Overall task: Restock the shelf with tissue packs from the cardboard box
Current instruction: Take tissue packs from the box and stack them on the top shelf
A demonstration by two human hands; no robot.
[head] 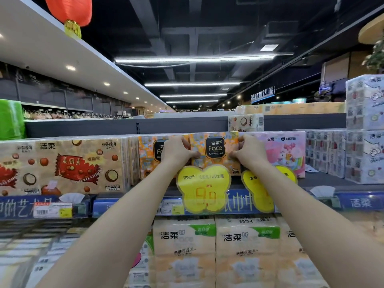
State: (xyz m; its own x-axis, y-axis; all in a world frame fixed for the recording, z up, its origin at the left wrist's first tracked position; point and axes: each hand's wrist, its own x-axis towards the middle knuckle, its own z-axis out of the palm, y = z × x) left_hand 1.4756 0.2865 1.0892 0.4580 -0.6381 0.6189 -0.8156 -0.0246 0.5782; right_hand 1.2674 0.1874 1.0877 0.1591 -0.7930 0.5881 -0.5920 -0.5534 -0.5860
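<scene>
An orange patterned tissue pack [215, 151] with a black "Face" label stands upright on the top shelf [324, 180]. My left hand [178, 151] grips its left edge and my right hand [248, 151] grips its right edge. A matching orange pack [150, 156] stands directly to its left, touching it, and a pink tissue pack [284, 150] stands to its right. The cardboard box is out of view.
Brown chocolate-print packs [62, 165] fill the shelf's left part, white patterned packs [363, 142] are stacked at the right. Yellow butterfly price tags [202, 190] hang from the shelf's blue front rail. Beige tissue packs [247, 246] fill the shelf below.
</scene>
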